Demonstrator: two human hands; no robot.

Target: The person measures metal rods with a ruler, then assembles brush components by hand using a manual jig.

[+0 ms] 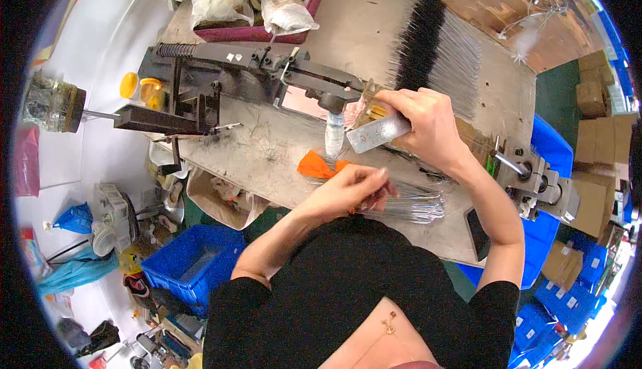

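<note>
Head view: right hand (428,125) clamped on metal bar (378,133), left hand (351,188) pinching wires (408,203) near bench (267,155) front edge, steadying them.

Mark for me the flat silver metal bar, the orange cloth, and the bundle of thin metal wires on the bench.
flat silver metal bar (376,133), head view, its middle.
orange cloth (314,165), head view, its left fold.
bundle of thin metal wires (418,205), head view, its right end.

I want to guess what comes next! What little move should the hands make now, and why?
Probably the left hand should lift one thin wire from the wire bundle toward the metal block that the right hand grips by the machine's lever arm. Its fingers already pinch at the wires, and the block sits ready.
</note>
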